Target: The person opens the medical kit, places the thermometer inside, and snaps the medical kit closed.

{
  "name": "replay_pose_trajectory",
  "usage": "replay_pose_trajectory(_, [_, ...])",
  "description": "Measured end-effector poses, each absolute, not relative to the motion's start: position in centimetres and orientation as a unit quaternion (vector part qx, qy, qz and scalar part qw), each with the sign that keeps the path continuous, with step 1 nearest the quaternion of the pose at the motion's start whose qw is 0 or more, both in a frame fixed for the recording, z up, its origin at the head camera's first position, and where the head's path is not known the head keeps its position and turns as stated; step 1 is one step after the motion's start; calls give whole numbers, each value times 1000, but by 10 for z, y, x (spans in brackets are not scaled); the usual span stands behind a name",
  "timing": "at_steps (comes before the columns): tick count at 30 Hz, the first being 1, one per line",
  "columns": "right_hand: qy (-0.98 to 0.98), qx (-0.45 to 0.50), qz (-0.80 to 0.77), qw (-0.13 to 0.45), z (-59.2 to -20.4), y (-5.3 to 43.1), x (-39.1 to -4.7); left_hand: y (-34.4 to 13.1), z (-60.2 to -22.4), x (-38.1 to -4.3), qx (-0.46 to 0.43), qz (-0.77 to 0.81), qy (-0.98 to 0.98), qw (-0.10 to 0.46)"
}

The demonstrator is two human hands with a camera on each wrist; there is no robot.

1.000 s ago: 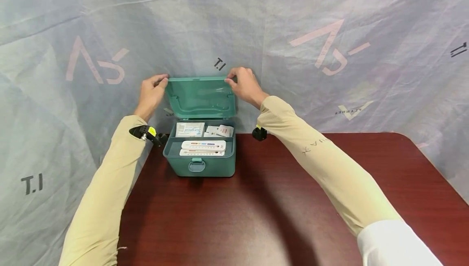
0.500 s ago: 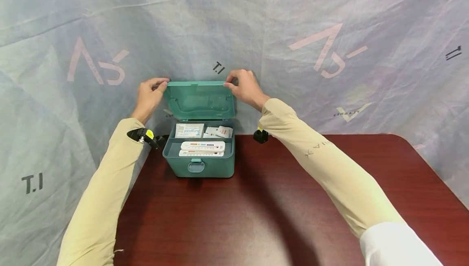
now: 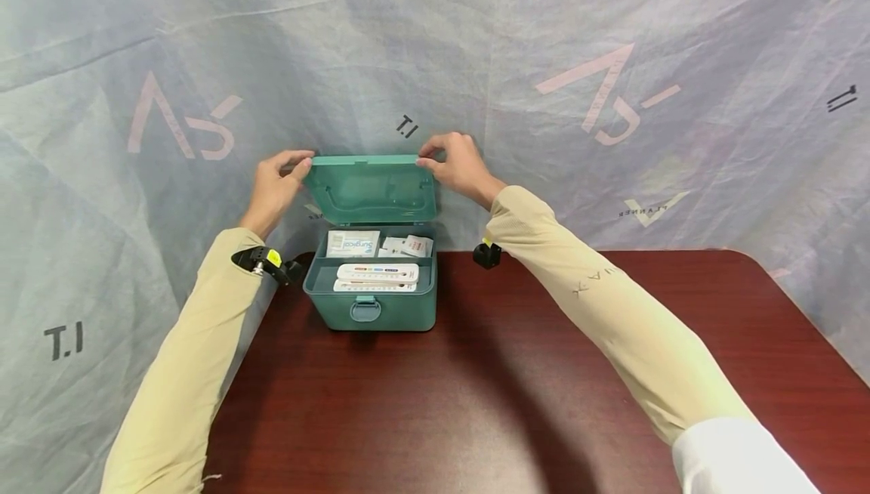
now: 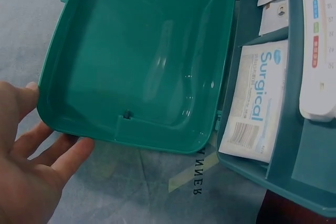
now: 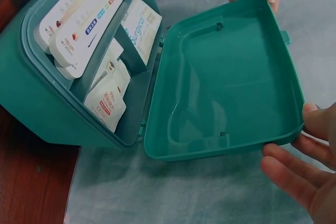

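Note:
A green plastic first-aid box stands on the table with its lid raised on the hinges. My left hand pinches the lid's upper left corner, thumb on the inner side. At the opposite corner my right hand grips the same edge between thumb and fingers. In the box's upper tray lie white thermometer strips, stacked in the front section. Behind them a packet marked "Surgical" fills one compartment, and small white and red sachets sit in the other.
A grey printed cloth hangs right behind the lid and along the left side. The dark red table extends to the right and toward me. A latch is on the box's front.
Both hands have lowered slightly with the lid's top edge, which tilts a little further forward over the box. The box and its contents stay in place.

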State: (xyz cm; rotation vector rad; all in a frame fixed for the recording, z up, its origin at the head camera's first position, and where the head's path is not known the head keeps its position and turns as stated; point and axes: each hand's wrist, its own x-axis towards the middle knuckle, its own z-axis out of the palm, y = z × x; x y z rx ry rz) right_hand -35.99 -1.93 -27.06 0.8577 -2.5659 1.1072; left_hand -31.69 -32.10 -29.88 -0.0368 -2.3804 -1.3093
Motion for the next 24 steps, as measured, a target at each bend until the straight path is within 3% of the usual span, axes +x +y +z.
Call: replay_pose_trajectory(24, [-873, 304, 369, 93, -273, -14, -355, -322, -305, -308, -24, -457, -862, 219])
